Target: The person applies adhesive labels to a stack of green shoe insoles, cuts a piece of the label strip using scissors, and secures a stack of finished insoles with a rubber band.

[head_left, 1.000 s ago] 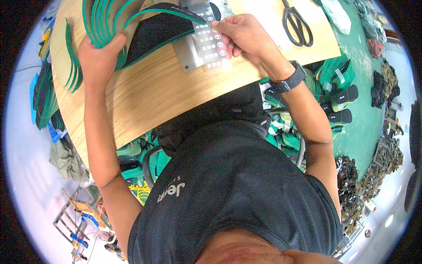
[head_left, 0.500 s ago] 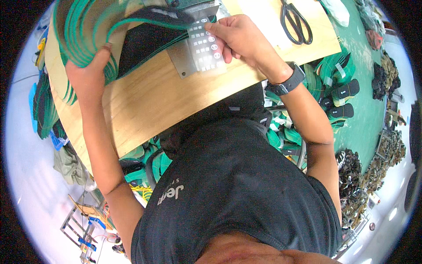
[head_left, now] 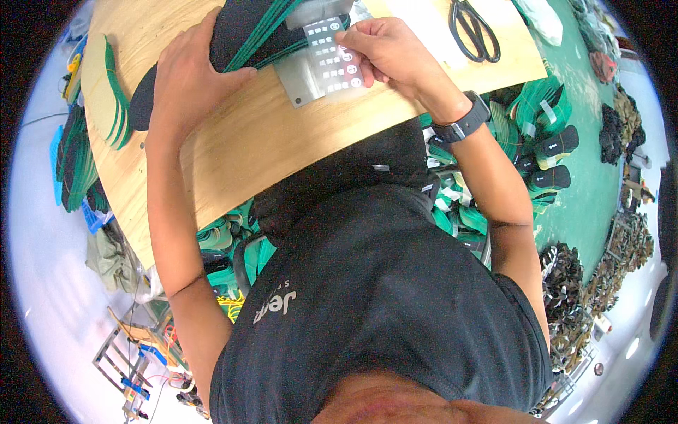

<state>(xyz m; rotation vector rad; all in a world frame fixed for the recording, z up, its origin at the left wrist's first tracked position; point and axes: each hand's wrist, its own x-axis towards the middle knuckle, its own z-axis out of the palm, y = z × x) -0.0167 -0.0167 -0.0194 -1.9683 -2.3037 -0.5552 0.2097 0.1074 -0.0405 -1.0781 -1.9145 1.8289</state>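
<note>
My left hand (head_left: 185, 85) lies over black insoles (head_left: 236, 32) with green edges, its thumb stretched out to the side. The tips of its other fingers reach the upper part of the picture. A clear strip of white printed transfer labels (head_left: 332, 60) lies over a thin metal plate (head_left: 300, 81) near the table's front edge. My right hand (head_left: 392, 56) pinches the right edge of this strip between thumb and forefinger, the other fingers curled. To the left of my left hand, a small fanned group of green and cream insoles (head_left: 116, 106) rests on the wood.
Black-handled scissors (head_left: 474, 35) lie at the right of the wooden table (head_left: 233, 162). Piles of green and black insoles (head_left: 540, 141) sit below on the right. More insoles (head_left: 81, 166) hang or stand beyond the left edge. Dark heaps (head_left: 565, 283) line the floor further right.
My left hand has let go of the bent insoles and moved right, onto the black ones. The fanned insoles now lie at the left. My right hand stays at the label strip.
</note>
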